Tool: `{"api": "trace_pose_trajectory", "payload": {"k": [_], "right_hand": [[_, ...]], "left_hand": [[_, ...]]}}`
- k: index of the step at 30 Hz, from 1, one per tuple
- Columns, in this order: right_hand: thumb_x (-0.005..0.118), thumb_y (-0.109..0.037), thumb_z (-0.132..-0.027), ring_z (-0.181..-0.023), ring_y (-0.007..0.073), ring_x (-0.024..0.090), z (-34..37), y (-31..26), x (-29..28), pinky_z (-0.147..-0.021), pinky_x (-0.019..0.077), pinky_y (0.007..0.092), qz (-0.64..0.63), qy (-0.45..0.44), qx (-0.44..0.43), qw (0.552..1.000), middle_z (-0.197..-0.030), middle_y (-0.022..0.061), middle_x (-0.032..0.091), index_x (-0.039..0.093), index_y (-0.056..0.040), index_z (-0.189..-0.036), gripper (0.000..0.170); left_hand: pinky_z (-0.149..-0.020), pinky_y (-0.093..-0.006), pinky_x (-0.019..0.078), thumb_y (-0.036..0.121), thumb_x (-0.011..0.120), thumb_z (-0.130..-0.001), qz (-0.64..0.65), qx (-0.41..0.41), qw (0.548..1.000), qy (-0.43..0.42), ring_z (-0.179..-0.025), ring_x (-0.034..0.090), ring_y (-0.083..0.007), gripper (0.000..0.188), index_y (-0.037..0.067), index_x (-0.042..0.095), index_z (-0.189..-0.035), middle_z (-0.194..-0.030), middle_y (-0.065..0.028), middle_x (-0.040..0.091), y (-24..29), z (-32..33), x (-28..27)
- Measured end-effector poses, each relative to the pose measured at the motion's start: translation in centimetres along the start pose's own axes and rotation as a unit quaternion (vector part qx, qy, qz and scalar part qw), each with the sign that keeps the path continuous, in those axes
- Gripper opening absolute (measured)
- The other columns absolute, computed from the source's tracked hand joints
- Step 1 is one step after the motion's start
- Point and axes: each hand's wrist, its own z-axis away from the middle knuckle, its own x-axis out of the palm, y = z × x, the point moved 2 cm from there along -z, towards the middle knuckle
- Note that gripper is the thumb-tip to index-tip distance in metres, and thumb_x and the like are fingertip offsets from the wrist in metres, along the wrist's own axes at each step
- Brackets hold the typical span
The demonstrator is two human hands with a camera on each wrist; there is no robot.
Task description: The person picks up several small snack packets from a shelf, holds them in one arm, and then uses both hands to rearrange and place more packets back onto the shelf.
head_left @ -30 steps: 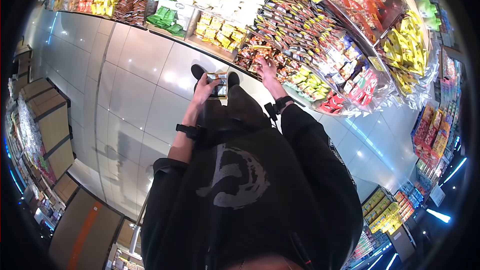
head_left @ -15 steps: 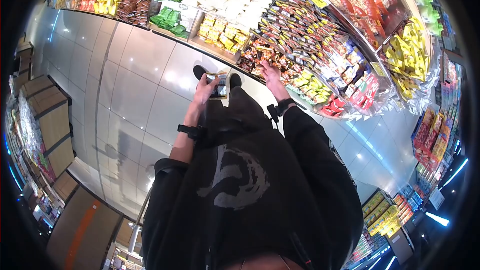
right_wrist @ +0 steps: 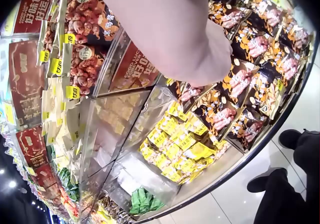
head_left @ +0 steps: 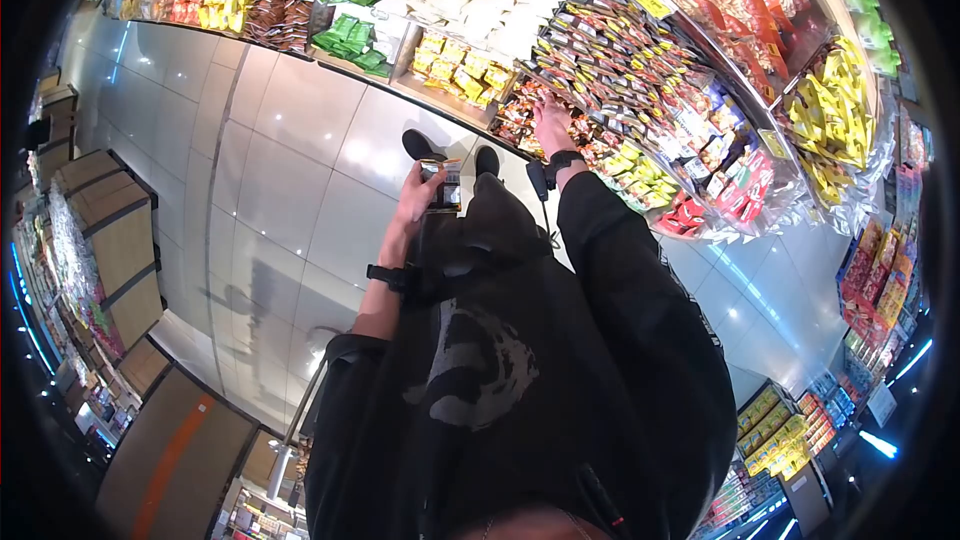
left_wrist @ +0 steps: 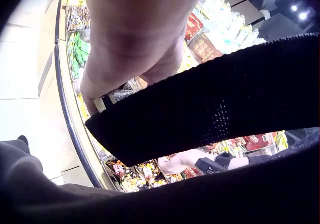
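Since the small glossy package (head_left: 447, 188), held outside the front edge of the display stand (right_wrist: 220, 171), appears light and slightly slippery, it should be taken by its side edges; the left hand (head_left: 414, 198) grips it at one side between thumb and fingers. Just inside that front edge, the dark packets (right_wrist: 223, 116) are probably light, soft and easily crushed, and are best pinched by a sealed end. Over them, near the compartment of yellow packets (right_wrist: 175, 146), the right hand (head_left: 552, 127) has fingers loosely extended, no packet visibly pinched; fingertip contact cannot be determined.
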Motion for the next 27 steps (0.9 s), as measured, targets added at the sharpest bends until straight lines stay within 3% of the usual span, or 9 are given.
{"api": "trace_pose_trajectory", "payload": {"k": [9, 11, 12, 14, 16, 19, 20, 24, 27], "right_hand": [[0.062, -0.031, -0.094, -0.062, 0.0221, 0.066, 3.5, 0.1, -1.6, -0.05, 0.0537, 0.0296, 0.116, 0.004, -0.076, 0.99, -0.078, 0.0103, 0.063, 0.051, -0.0042, -0.102, 0.03], [0.062, -0.033, -0.094, -0.062, 0.0215, 0.066, 3.3, 1.1, -3.9, -0.047, 0.0512, 0.0291, 0.172, -0.108, -0.02, 0.979, -0.086, 0.0113, 0.063, 0.053, -0.004, -0.104, 0.032], [0.058, -0.037, -0.095, -0.069, 0.0205, 0.067, 6.6, 0.4, -4.6, -0.054, 0.0527, 0.0304, 0.204, -0.135, 0.004, 0.97, -0.09, 0.0101, 0.064, 0.056, -0.0041, -0.104, 0.034], [0.05, -0.051, -0.096, -0.085, 0.0193, 0.066, 12.2, -0.9, -6.2, -0.074, 0.0539, 0.0348, 0.307, -0.309, 0.041, 0.899, -0.097, 0.0097, 0.066, 0.057, -0.0035, -0.11, 0.05], [0.048, -0.058, -0.094, -0.087, 0.0184, 0.065, 16.1, -1.4, -8.0, -0.074, 0.055, 0.0324, 0.371, -0.475, 0.063, 0.796, -0.1, 0.0103, 0.066, 0.056, 0.0009, -0.118, 0.064], [0.058, -0.042, -0.095, -0.088, 0.0127, 0.063, 17.1, 0.5, -10.3, -0.068, 0.0544, 0.0283, 0.453, -0.482, -0.017, 0.749, -0.107, 0.0089, 0.063, 0.055, -0.0022, -0.121, 0.048], [0.061, -0.032, -0.096, -0.081, 0.0107, 0.062, 18.1, 0.2, -10.8, -0.065, 0.0529, 0.0266, 0.401, -0.496, -0.058, 0.768, -0.1, 0.006, 0.064, 0.057, -0.0043, -0.119, 0.037], [0.066, -0.033, -0.092, -0.062, 0.0091, 0.059, 16.6, -0.4, -12.9, -0.059, 0.0502, 0.0239, 0.331, -0.461, -0.083, 0.819, -0.085, 0.0022, 0.065, 0.06, -0.0007, -0.11, 0.037], [0.066, -0.031, -0.092, -0.059, 0.0099, 0.058, 15.0, -1.6, -14.3, -0.053, 0.0468, 0.0251, 0.223, -0.391, -0.066, 0.89, -0.081, 0.0032, 0.064, 0.061, -0.0009, -0.104, 0.033]], "left_hand": [[-0.079, -0.0303, 0.0513, 0.014, 0.061, -0.092, -0.035, -0.029, 0.999, -0.002, -0.09, 0.061, -0.0144, 0.027, 0.002, 0.051, -0.114, -0.101, -0.0074, 0.062, -0.1, -0.9, -0.1], [-0.08, -0.0305, 0.051, 0.015, 0.061, -0.093, 0.057, -0.025, 0.998, -0.023, -0.091, 0.061, -0.0148, 0.027, 0.001, 0.051, -0.114, -0.102, -0.0076, 0.062, 0.3, -1.4, 0.6], [-0.08, -0.0305, 0.051, 0.015, 0.061, -0.093, 0.054, -0.025, 0.998, -0.03, -0.091, 0.061, -0.0148, 0.027, 0.001, 0.051, -0.114, -0.102, -0.0076, 0.062, 0.5, -1.7, 1.0], [-0.08, -0.0305, 0.0512, 0.016, 0.062, -0.093, 0.103, -0.01, 0.992, -0.07, -0.091, 0.062, -0.015, 0.029, 0.0, 0.05, -0.114, -0.102, -0.008, 0.061, 1.0, -2.5, 2.1], [-0.08, -0.0302, 0.0513, 0.016, 0.063, -0.093, 0.081, -0.012, 0.993, -0.088, -0.091, 0.062, -0.0148, 0.029, 0.001, 0.05, -0.113, -0.102, -0.0081, 0.061, 0.2, -3.9, 3.0], [-0.079, -0.0301, 0.0514, 0.017, 0.067, -0.09, -0.004, -0.021, 0.992, -0.127, -0.089, 0.062, -0.0125, 0.031, 0.001, 0.055, -0.114, -0.1, -0.0073, 0.062, -0.1, -5.1, 5.4], [-0.08, -0.0299, 0.0515, 0.016, 0.066, -0.091, -0.027, -0.018, 0.988, -0.148, -0.091, 0.062, -0.0129, 0.031, 0.001, 0.055, -0.115, -0.101, -0.0076, 0.063, 0.0, -5.1, 6.5], [-0.082, -0.0294, 0.0504, 0.018, 0.065, -0.091, -0.145, -0.022, 0.974, -0.172, -0.097, 0.062, -0.0135, 0.036, 0.0, 0.054, -0.121, -0.105, -0.009, 0.064, 2.3, -4.3, 9.4], [-0.085, -0.0308, 0.0498, 0.021, 0.063, -0.092, -0.097, -0.006, 0.981, -0.166, -0.101, 0.061, -0.0155, 0.044, 0.0, 0.051, -0.128, -0.113, -0.0107, 0.064, 1.9, -4.5, 9.1]]}}
